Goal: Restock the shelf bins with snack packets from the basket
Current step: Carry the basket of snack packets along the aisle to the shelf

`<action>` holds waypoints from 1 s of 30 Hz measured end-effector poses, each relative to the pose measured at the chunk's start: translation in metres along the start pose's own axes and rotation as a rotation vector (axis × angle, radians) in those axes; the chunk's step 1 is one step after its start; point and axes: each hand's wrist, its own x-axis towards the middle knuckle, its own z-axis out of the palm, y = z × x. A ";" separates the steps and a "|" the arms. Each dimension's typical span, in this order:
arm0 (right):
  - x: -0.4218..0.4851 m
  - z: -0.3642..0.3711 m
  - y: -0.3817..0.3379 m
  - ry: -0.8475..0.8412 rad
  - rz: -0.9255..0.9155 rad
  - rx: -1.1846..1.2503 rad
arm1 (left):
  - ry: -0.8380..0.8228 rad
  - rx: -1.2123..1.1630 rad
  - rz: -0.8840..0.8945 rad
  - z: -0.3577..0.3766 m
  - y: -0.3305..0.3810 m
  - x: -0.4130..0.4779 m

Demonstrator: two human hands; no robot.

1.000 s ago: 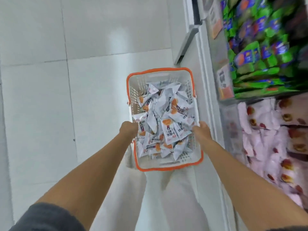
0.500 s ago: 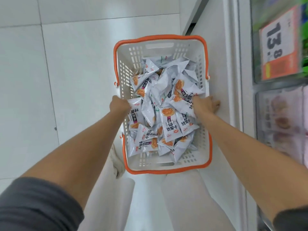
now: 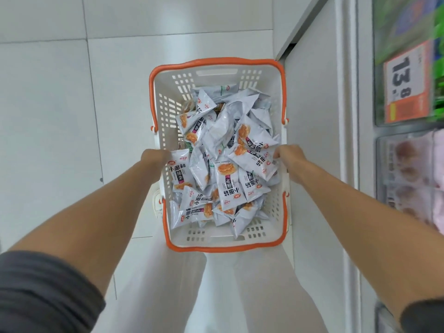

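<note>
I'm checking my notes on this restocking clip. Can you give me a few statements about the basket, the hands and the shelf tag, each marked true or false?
1. The basket has an orange rim. True.
2. The basket is empty. False: it is heaped with snack packets.
3. The left hand and the right hand grip opposite side rims of the basket. True.
4. The price tag on the shelf is blue. False: the price tag is orange, with dark numerals.

Glossy white tiled floor (image 3: 60, 116) occupies the field from 9 to 12 o'clock. Orange rectangular paper price label (image 3: 406, 87), printed 13.8, is located at 2 o'clock.
</note>
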 end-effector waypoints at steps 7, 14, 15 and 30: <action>-0.101 -0.007 -0.041 0.081 -0.037 0.082 | -0.038 -0.034 0.118 -0.079 0.029 -0.064; -0.212 -0.004 -0.060 0.143 -0.035 0.198 | -0.096 -0.030 0.241 -0.179 0.045 -0.151; -0.230 -0.001 -0.061 0.138 -0.036 0.206 | -0.089 -0.029 0.250 -0.194 0.043 -0.164; -0.460 0.083 -0.024 0.019 -0.181 0.229 | 0.008 -0.166 0.232 -0.398 -0.105 -0.274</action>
